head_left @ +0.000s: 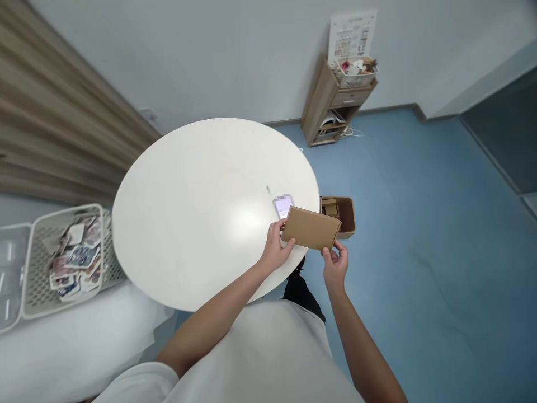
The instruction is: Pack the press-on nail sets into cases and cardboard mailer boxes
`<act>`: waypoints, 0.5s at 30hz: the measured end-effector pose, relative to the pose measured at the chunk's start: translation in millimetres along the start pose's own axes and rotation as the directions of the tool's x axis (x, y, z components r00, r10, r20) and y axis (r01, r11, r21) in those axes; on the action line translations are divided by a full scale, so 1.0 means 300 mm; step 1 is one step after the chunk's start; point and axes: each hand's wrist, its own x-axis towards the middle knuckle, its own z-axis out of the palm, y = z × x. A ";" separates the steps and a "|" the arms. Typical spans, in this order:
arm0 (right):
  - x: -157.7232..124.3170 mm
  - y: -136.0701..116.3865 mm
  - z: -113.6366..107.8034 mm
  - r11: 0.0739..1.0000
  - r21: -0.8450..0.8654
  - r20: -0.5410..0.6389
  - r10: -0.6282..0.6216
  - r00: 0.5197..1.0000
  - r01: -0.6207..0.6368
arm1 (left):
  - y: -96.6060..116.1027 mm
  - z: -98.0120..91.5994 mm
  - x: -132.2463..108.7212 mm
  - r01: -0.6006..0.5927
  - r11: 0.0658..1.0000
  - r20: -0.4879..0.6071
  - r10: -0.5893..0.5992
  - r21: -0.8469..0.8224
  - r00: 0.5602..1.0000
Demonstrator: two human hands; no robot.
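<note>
A flat brown cardboard box (311,228) is held in front of me, over the right edge of the white oval table (188,196). My left hand (277,246) grips its left end, thumb on the near face and fingers behind. At the lower right corner, my right hand (335,263) pinches the box between thumb and fingers. Just behind the box, a phone (283,205) with a lit screen lies on the table, partly covered by the box. A small thin item (268,190) lies beyond the phone, too small to name.
On the floor right of the table stands an open carton (347,215) with cardboard pieces inside. A white basket (37,291) of small packets sits at the left beside a clear plastic bin (9,280). A wooden cabinet (314,106) stands against the far wall.
</note>
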 end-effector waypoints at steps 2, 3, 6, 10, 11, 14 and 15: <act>0.112 0.024 -0.141 0.999 -0.032 -0.008 0.019 1.000 -0.019 | 0.019 0.171 0.057 0.035 0.999 0.073 -0.035 0.006 0.997; 0.169 0.038 -0.210 0.997 -0.060 -0.012 0.037 0.999 -0.038 | 0.024 0.256 0.090 0.070 0.998 0.114 -0.070 0.002 0.991; 0.329 0.088 -0.389 0.983 -0.146 -0.046 0.106 0.993 -0.112 | 0.015 0.498 0.204 0.218 0.976 0.218 -0.209 -0.017 0.953; 0.499 0.170 -0.535 0.958 -0.197 -0.075 0.199 0.977 -0.210 | -0.035 0.757 0.364 0.326 0.945 0.294 -0.317 0.018 0.902; 0.535 0.187 -0.558 0.953 -0.200 -0.076 0.216 0.973 -0.227 | -0.047 0.808 0.401 0.336 0.941 0.298 -0.329 0.028 0.896; 0.628 0.221 -0.612 0.948 -0.199 -0.082 0.235 0.969 -0.247 | -0.066 0.933 0.502 0.360 0.931 0.319 -0.358 0.057 0.877; 0.653 0.227 -0.627 0.950 -0.194 -0.086 0.232 0.969 -0.245 | -0.067 0.965 0.531 0.362 0.930 0.328 -0.360 0.060 0.873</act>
